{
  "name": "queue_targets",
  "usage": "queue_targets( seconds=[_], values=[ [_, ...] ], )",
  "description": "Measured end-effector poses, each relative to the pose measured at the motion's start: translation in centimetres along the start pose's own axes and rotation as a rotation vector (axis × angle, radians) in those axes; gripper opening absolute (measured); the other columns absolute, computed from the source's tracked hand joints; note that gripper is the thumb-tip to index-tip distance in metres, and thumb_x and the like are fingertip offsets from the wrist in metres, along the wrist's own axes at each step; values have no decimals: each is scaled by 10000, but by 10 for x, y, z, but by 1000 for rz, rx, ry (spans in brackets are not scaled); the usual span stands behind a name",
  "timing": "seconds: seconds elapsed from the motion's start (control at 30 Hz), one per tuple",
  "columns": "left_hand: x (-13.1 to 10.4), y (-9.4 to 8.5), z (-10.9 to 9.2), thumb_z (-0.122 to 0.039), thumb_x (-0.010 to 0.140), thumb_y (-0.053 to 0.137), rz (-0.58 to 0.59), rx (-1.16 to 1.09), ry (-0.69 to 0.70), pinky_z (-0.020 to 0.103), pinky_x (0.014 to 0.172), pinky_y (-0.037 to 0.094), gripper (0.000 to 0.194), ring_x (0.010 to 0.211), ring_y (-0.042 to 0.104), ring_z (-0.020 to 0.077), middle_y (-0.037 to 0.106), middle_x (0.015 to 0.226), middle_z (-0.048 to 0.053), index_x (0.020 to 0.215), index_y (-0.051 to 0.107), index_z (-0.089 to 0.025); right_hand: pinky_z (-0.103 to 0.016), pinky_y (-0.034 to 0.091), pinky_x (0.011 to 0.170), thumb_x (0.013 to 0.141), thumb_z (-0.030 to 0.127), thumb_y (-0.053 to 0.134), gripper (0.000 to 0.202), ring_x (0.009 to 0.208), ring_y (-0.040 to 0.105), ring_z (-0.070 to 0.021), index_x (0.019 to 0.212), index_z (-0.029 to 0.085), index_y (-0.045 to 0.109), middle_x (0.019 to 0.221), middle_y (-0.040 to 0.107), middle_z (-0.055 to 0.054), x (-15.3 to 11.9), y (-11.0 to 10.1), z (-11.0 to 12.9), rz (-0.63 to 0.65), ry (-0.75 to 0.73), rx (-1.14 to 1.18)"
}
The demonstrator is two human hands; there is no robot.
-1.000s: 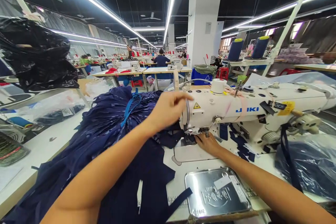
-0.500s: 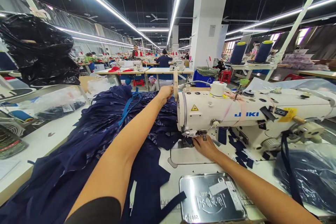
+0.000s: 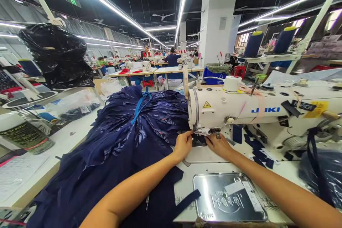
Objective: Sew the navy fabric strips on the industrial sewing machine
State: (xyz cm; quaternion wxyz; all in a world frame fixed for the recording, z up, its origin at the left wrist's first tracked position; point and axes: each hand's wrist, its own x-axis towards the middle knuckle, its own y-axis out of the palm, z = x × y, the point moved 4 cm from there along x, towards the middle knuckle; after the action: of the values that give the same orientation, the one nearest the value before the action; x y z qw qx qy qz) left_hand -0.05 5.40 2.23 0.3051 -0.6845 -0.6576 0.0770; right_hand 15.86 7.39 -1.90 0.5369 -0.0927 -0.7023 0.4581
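My left hand (image 3: 183,146) is closed, fingertips pinched together at the left of the presser foot; what lies between them is hidden. On the other side, my right hand (image 3: 219,146) rests on the machine bed with its fingers closed on a small dark navy fabric piece (image 3: 200,140) by the needle. The white sewing machine (image 3: 237,103) extends to the right above both hands. A big heap of navy fabric (image 3: 117,149), gathered by a blue tie (image 3: 139,107), spreads left of the needle and under my left forearm.
A shiny metal tin lid (image 3: 211,199) lies in front of the machine, a navy strip (image 3: 187,203) at its edge. Navy scraps (image 3: 258,149) are scattered behind my right arm. A spray can (image 3: 26,135) stands far left; thread cones (image 3: 252,45) stand at the back right.
My left hand has come down from the lever at the machine's head to the needle area. My right hand has stayed by the needle. The view has turned a little left.
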Motion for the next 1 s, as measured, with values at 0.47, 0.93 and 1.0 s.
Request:
queue_targets(
  seconds=[0.47, 0.93, 1.0],
  values=[
    [-50, 25, -13, -89, 740, 423, 564, 724, 498, 324, 720, 397, 279, 759, 607, 197, 668, 846, 83, 980, 556, -139, -324, 452, 644, 845, 234, 395, 277, 689, 595, -218, 824, 164, 662, 736, 652, -101, -4, 5, -5, 13, 49, 28],
    [-49, 20, -17, -79, 755, 402, 513, 768, 523, 331, 716, 393, 340, 793, 613, 203, 665, 880, 92, 1061, 543, -126, -246, 380, 477, 670, 460, 582, 359, 413, 413, -60, 873, 167, 618, 719, 619, -11, -8, -33, 47, 344, 805, 1315],
    [-51, 17, -20, -87, 757, 407, 504, 772, 542, 329, 704, 390, 386, 776, 606, 201, 663, 846, 87, 1128, 512, -118, -236, 354, 474, 614, 469, 624, 363, 423, 397, -56, 807, 162, 613, 639, 571, 14, -8, -35, 47, 340, 862, 1395]
  ],
)
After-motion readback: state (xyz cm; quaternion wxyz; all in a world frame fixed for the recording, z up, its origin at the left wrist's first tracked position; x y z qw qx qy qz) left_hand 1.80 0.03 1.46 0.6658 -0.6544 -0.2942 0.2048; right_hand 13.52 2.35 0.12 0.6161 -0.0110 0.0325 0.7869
